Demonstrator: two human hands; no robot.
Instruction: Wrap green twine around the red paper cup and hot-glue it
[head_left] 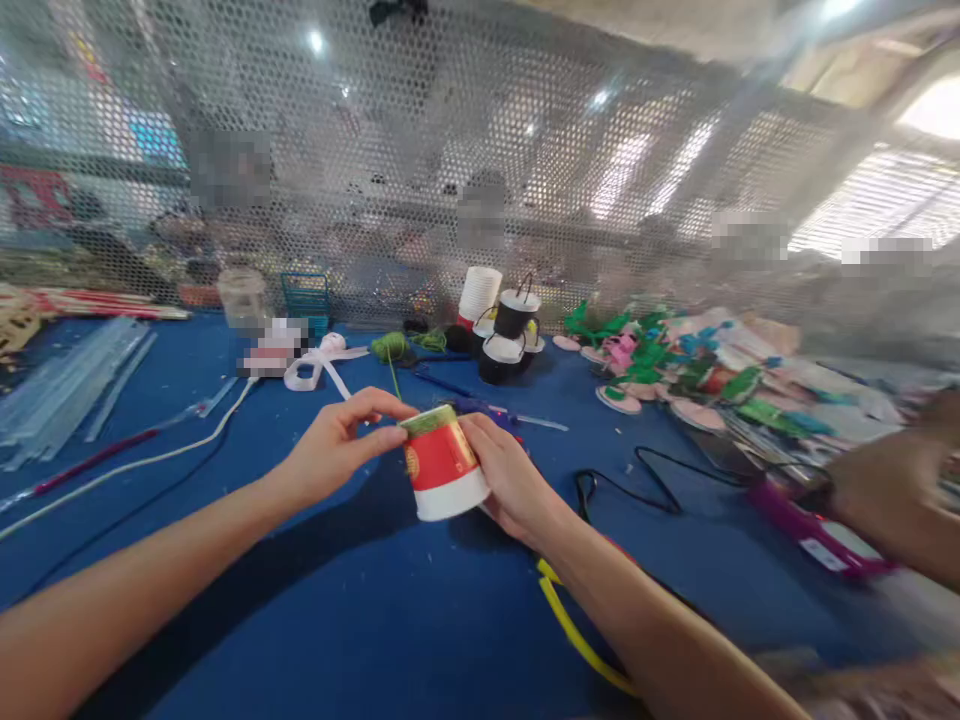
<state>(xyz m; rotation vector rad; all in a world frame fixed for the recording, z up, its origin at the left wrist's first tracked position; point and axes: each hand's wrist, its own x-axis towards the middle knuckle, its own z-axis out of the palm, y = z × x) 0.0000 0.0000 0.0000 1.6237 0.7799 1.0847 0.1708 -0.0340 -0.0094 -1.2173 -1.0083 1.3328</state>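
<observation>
Steadying an upturned red-and-white paper cup (pixel 442 465) just above the blue worktop (pixel 300 600), the right hand (pixel 510 480) cups its side. The left hand (pixel 337 445) pinches green yarn (pixel 393 372) against the cup's wrapped base, keeping the strand taut toward the yarn ball (pixel 389 346) behind.

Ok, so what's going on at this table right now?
A person at a blue table holds a red and white paper cup upside down between both hands. The right hand grips its side, while the left hand pinches at the band of green yarn around its upper end. A strand leads back to a green yarn ball. Black and white cups stand behind, and another person's arm is at the right.
</observation>
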